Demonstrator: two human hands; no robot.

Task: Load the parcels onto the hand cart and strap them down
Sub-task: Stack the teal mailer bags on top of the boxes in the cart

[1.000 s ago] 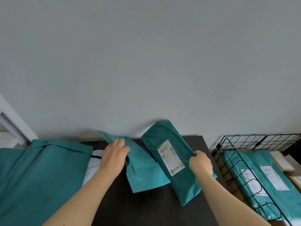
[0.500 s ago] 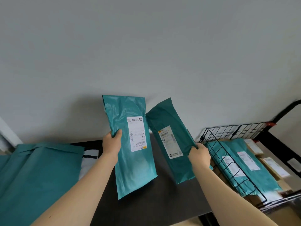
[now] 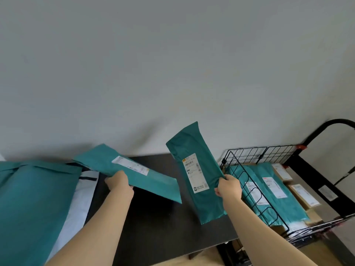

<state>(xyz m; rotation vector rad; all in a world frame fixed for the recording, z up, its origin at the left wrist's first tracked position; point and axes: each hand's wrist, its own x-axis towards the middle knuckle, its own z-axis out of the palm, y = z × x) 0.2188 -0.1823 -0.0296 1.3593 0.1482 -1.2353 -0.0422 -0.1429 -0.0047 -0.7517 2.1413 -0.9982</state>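
Observation:
My left hand (image 3: 119, 184) grips a flat teal mailer (image 3: 134, 169) by its near edge, holding it almost level above the black table (image 3: 165, 227), label up. My right hand (image 3: 229, 188) grips a longer teal mailer (image 3: 196, 169) by its right edge, held steeply tilted above the table's right part. To the right stands the hand cart (image 3: 276, 152) with black wire-mesh sides and a black handle (image 3: 330, 125). Several teal mailers (image 3: 269, 191) and cardboard boxes (image 3: 303, 194) lie inside it.
A large teal parcel (image 3: 32, 204) fills the table's left end, with a white mailer (image 3: 78, 204) partly beneath it. A plain grey wall rises behind the table. The cart's wire side (image 3: 255, 191) stands close against the table's right edge.
Both mailers were lifted off the table. The left one, held upright half a second ago, is now tipped nearly flat. The right mailer has shifted right, closer to the cart.

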